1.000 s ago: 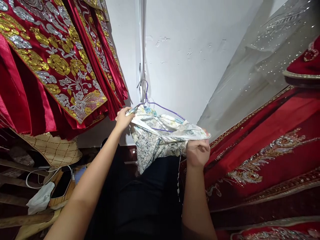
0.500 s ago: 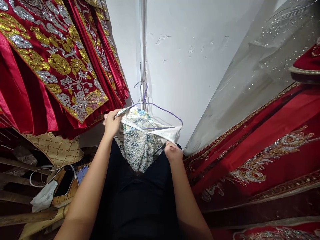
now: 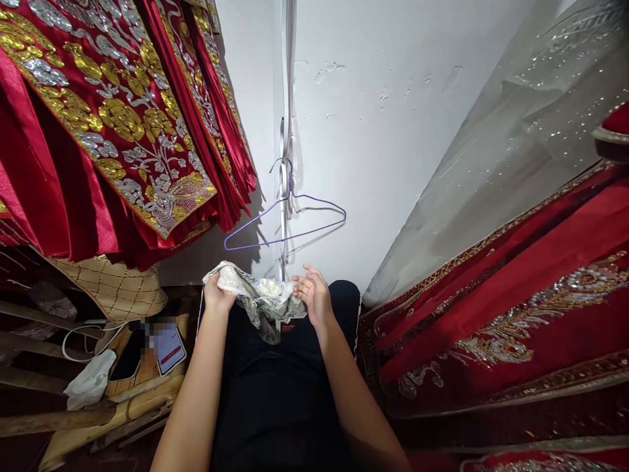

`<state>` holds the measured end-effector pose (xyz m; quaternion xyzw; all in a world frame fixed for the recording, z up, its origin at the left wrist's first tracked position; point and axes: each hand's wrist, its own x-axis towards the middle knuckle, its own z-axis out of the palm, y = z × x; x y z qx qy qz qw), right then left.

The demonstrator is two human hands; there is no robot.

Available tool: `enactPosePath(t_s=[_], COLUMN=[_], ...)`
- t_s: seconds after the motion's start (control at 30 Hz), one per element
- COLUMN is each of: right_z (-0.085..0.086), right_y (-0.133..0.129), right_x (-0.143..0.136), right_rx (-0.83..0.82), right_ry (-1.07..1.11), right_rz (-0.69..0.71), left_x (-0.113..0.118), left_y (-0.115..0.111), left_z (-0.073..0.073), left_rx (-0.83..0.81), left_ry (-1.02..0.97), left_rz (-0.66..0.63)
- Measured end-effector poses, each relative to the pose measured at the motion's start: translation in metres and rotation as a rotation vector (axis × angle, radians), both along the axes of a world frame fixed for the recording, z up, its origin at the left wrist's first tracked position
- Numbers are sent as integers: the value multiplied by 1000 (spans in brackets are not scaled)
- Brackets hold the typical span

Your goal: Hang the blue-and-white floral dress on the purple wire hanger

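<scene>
A pale floral garment, white with grey-blue and green print, is bunched in front of my lap. Its left end is gripped by my left hand, fingers closed on the white cloth. My right hand is at the garment's other end, some fingers lifted and spread while the others hold the cloth edge. Between both hands the cloth sags. Just above hangs a bare purple wire hanger, hooked on a white upright strip against the wall.
Red garments with gold and silver embroidery hang at left. On the right are a sheer glittery white fabric and red beaded garments. A lit phone, a dark phone and a white crumpled item lie on a wooden chair.
The garment has come off the purple hanger and down toward my lap. Both hands moved lower and closer together. The hanger is left hanging bare.
</scene>
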<state>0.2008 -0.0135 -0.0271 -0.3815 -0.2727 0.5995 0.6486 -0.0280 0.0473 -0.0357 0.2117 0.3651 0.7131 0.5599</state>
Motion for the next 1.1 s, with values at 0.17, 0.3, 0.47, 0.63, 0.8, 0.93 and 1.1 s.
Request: enactPosePath(t_s=[0.17,0.3,0.47,0.63,0.8,0.93,1.1], right_z=[10,21,56,84,101,106,85], right_y=[3,0,-18,-47,-45,-4,66], right_x=[-40,-39,-15,-17,15,44,32], right_rx=[27,21,88,304,461,483,427], right_ry=[-263,-119,-83,-516,-972,-980,-963], right_rz=[146,248,568,717,660,117,17], left_x=[55,69,47,33,12,-29,-71], left_y=[-50,-98,-105,-76,-66,-54,-43], left_z=[21,66,97,75,56,73,94], left_rx=[150,466,651,628,603,641,474], left_ry=[64,635,1018,1027,1247,1707,2096], left_rz=[-262,-547,-363,-455,-898,-724,-596])
